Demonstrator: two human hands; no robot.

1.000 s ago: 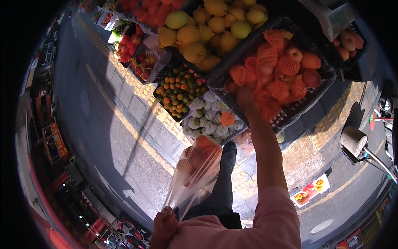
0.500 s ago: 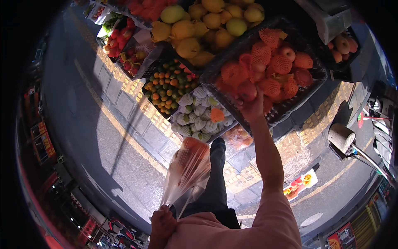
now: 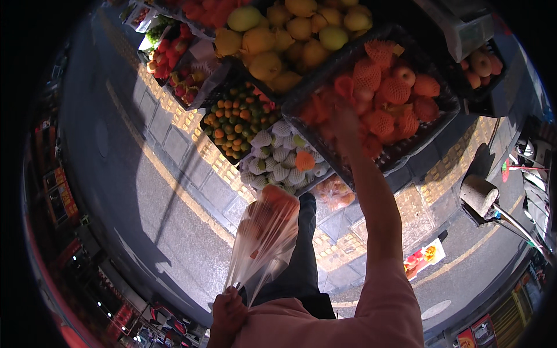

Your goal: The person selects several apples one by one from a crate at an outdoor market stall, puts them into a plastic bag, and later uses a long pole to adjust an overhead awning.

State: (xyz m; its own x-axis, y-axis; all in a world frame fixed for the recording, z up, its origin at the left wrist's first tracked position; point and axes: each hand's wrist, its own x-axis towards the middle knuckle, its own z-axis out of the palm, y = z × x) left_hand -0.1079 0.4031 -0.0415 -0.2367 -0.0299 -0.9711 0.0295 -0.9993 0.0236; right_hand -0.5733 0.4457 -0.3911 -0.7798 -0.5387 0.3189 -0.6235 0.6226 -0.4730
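Observation:
My left hand is closed around the gathered neck of a clear plastic bag. Reddish-orange fruit fills the bag's far end. My right hand reaches into the left part of a black crate of apples. Many of these apples wear red-orange foam nets. Motion smears the right hand's fingers, so whether they hold an apple does not show.
Left of the apple crate stand a box of white-netted fruit and a crate of small orange-green citrus. Large yellow fruit lies behind them. A bag of fruit rests below the apple crate. Yellow tactile paving crosses the ground.
My right hand has shifted slightly left and farther into the crate. The apple at its fingers half a second ago is no longer distinguishable there. The left hand still grips the bag.

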